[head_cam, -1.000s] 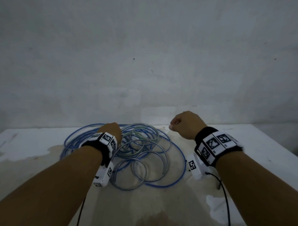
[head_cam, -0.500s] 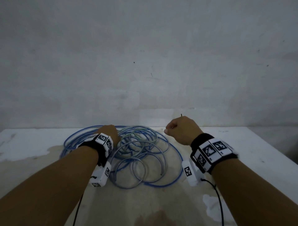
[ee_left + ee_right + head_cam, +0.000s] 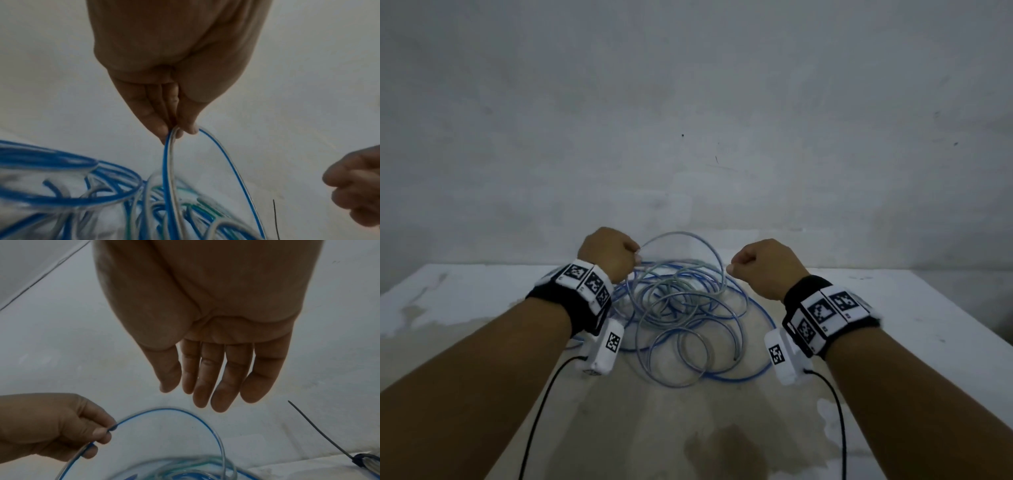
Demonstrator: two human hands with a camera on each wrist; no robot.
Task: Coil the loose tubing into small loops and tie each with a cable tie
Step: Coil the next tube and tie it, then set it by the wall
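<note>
A tangle of clear and blue tubing [image 3: 681,308] lies on the white table [image 3: 893,308] between my forearms. My left hand [image 3: 635,257] is raised over the pile's far left side. In the left wrist view its thumb and fingertips [image 3: 185,126] pinch two strands of the tubing [image 3: 168,170], and one loop [image 3: 688,240] arches up to the right. My right hand [image 3: 732,267] hovers right of that loop and holds nothing. Its fingers [image 3: 205,386] hang loosely, apart from the loop [image 3: 185,413]. A black cable tie [image 3: 320,433] sticks up at the right.
The black tie comes out of a small tied coil [image 3: 366,460] at the lower right edge of the right wrist view. A bare grey wall [image 3: 688,137] stands right behind the table. Black wrist-camera cables [image 3: 537,411] trail toward me.
My left hand has risen from the pile and pulled a loop of tubing up with it. My right hand has stayed in the air beside the pile, shifting slightly.
</note>
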